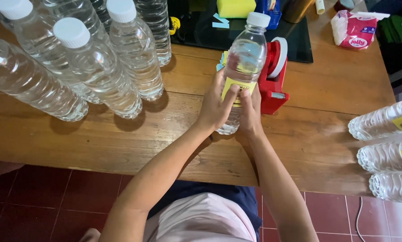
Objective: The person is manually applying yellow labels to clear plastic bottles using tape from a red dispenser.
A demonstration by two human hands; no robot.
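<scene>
My left hand and right hand are closed around a clear bottle at frame centre. My thumbs press its yellow label.

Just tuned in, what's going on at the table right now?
A person holds a clear water bottle upright on the wooden table with both hands, left hand and right hand pressing a yellow label onto its side. A red tape dispenser stands right behind it. Unlabelled bottles stand at left; labelled bottles lie at right.
</scene>
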